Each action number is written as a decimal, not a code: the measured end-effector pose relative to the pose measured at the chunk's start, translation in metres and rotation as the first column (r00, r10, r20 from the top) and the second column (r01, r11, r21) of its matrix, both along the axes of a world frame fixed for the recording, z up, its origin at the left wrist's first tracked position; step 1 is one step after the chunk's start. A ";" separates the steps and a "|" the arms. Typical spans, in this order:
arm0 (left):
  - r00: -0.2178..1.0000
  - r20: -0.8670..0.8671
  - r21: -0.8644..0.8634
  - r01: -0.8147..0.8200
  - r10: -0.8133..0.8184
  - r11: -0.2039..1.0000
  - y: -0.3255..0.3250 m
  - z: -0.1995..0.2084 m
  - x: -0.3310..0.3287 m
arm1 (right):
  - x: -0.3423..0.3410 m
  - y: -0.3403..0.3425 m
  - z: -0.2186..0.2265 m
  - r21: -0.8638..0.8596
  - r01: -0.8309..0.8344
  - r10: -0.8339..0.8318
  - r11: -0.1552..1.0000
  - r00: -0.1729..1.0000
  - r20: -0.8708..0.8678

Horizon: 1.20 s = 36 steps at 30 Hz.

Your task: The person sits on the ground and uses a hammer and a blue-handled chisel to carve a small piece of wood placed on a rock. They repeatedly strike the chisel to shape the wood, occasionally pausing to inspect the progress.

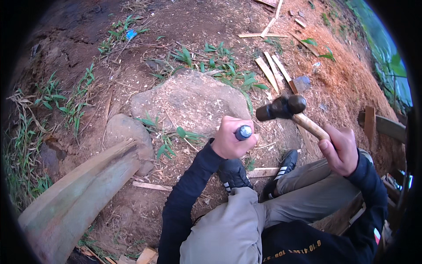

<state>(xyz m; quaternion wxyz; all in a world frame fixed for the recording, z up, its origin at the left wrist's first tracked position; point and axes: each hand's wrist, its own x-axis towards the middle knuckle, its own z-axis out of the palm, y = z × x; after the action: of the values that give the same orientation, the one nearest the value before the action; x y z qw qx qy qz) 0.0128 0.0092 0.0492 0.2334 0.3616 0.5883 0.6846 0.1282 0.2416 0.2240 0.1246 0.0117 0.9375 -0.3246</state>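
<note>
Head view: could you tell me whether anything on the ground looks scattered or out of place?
Yes: loose wood strips and chips lie strewn at odd angles over the dirt beyond the hammer. One offcut lies by the shoes.

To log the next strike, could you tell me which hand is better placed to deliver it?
Probably the right hand: it grips the hammer, raised beside the chisel handle, which the left hand holds upright.

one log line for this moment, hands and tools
left hand: fist around chisel, dark handle end up | right hand: hammer raised beside chisel, head not touching | person seated on dirt, large rock ahead
</note>
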 end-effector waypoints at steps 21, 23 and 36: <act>0.998 0.051 -0.047 -0.019 0.021 0.999 0.000 -0.004 0.009 | 0.001 0.007 -0.017 -0.120 -0.014 0.014 0.993 1.000 -0.005; 1.000 -0.001 -0.031 -0.021 0.021 0.999 -0.001 -0.005 0.010 | -0.014 -0.002 -0.018 -0.025 -0.103 0.106 0.994 0.973 0.205; 0.997 0.072 -0.024 -0.011 0.013 1.000 0.009 -0.011 0.009 | 0.011 0.016 -0.027 -0.061 0.004 -0.002 0.998 0.999 0.032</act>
<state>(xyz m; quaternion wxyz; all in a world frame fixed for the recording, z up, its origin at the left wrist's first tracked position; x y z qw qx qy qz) 0.0220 0.0181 0.0384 0.2545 0.3303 0.5896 0.6917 0.1392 0.2576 0.1972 0.1393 0.0143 0.9251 -0.3531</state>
